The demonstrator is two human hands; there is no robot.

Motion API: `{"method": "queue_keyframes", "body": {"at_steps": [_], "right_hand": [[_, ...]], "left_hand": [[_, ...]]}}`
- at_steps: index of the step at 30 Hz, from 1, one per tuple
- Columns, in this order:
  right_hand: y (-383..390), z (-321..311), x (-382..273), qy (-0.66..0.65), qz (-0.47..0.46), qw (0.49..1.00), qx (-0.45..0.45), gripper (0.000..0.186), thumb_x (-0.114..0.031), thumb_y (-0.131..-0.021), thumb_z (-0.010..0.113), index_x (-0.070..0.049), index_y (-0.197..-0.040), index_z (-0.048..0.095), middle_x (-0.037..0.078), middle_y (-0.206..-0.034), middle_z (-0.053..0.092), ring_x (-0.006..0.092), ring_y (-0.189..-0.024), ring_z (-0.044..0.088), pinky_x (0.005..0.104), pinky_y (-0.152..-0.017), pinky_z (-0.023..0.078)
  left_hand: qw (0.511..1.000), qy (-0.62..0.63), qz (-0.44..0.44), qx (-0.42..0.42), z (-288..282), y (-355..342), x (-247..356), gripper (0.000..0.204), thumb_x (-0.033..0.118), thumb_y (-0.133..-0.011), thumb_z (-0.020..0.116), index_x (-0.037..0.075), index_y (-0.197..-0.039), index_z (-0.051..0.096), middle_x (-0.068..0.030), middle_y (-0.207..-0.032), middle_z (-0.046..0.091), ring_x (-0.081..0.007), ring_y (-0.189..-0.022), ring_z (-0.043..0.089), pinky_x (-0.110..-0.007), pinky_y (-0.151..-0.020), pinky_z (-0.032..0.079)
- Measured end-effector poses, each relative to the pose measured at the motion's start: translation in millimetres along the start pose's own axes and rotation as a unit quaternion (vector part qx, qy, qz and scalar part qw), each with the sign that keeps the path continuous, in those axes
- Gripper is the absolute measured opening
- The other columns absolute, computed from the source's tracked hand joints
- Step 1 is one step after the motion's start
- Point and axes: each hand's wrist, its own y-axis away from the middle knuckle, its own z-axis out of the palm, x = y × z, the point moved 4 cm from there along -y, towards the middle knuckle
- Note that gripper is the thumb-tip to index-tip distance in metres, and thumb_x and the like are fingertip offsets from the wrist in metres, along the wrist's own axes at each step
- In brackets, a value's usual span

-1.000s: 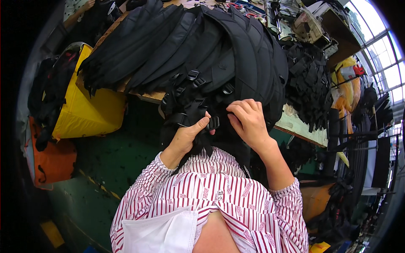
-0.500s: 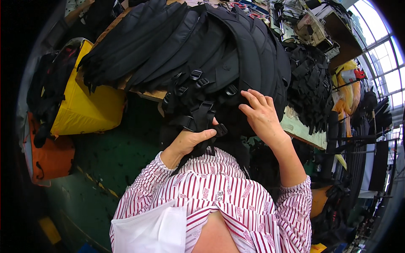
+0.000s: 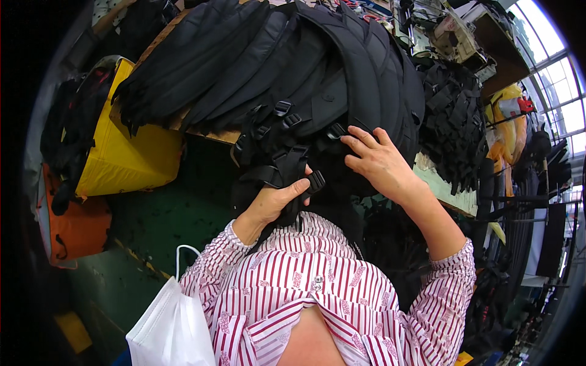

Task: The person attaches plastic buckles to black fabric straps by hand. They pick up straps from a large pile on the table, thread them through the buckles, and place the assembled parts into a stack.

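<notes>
Black padded shoulder straps [image 3: 262, 67] lie piled side by side on a table, their buckled ends hanging toward me. My left hand [image 3: 271, 202] is closed on a bunch of black webbing straps with plastic buckles [image 3: 316, 181]. One of these buckles stands out beside its thumb and fingertips. To the right, my right hand [image 3: 384, 165] reaches in with its fingers apart. Its fingertips are beside another black buckle [image 3: 336, 130] on the pile; whether they touch it I cannot tell. More buckles [image 3: 282, 108] sit just above my left hand.
A yellow bin [image 3: 131, 155] and an orange container [image 3: 79, 229] stand at the left. Black webbing pieces [image 3: 452, 116] are heaped right of the straps, below a machine [image 3: 455, 39]. A white face mask [image 3: 174, 323] hangs at lower left. Racks with black material line the right.
My right hand has come slightly closer to the buckle at the pile's edge, its elbow swinging outward. The buckle by my left hand has turned. The white mask has swung left.
</notes>
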Motion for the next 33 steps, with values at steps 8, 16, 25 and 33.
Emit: {"method": "queue_keyframes", "body": {"at_steps": [8, 16, 25, 33], "right_hand": [[4.1, -2.3, 7.4, -0.015, -0.02, 1.0, 0.012, 0.018, -0.016, -0.08, 0.062, -0.009, -0.097, 0.06, 0.011, -0.132, 0.052, 0.0252, -0.133, 0.037, 0.04, -0.099, 0.035], [-11.6, -6.6, 8.3, -0.294, 0.079, 0.947, 0.099, 0.008, -0.013, -0.086, 0.063, -0.007, -0.089, 0.059, 0.007, -0.087, 0.065, 0.0225, -0.085, 0.061, 0.0352, -0.087, 0.039], [-20.0, 9.9, 17.8, -0.617, 0.201, 0.757, 0.082, 0.015, -0.015, -0.094, 0.058, 0.0, -0.094, 0.058, -0.002, -0.078, 0.054, 0.005, -0.071, 0.051, 0.0213, -0.065, 0.045], [-21.1, 14.2, 24.3, -0.651, 0.208, 0.727, 0.068, 0.017, -0.015, -0.094, 0.057, 0.001, -0.094, 0.059, -0.001, -0.072, 0.053, 0.0069, -0.067, 0.05, 0.023, -0.063, 0.043]], "left_hand": [[1.0, -0.014, 0.007, -0.01, 3.0, -6.0, 2.6, 0.022, 0.011, -0.092, 0.061, 0.003, -0.111, 0.054, -0.006, -0.094, 0.061, -0.0134, -0.075, 0.06, -0.027, -0.071, 0.051], [0.999, 0.003, 0.048, 0.013, 9.1, -21.6, 14.0, 0.023, 0.009, -0.093, 0.06, 0.003, -0.114, 0.052, -0.0072, -0.096, 0.061, -0.0148, -0.08, 0.062, -0.028, -0.074, 0.052], [0.994, -0.029, 0.089, 0.062, 13.5, -29.7, 21.6, 0.021, 0.01, -0.094, 0.06, 0.004, -0.113, 0.056, -0.0045, -0.095, 0.061, -0.0113, -0.073, 0.057, -0.025, -0.067, 0.05], [0.992, -0.038, 0.101, 0.06, 15.0, -33.3, 20.0, 0.019, 0.011, -0.094, 0.059, 0.004, -0.112, 0.059, -0.0045, -0.097, 0.061, -0.0107, -0.076, 0.057, -0.024, -0.068, 0.05]]}}
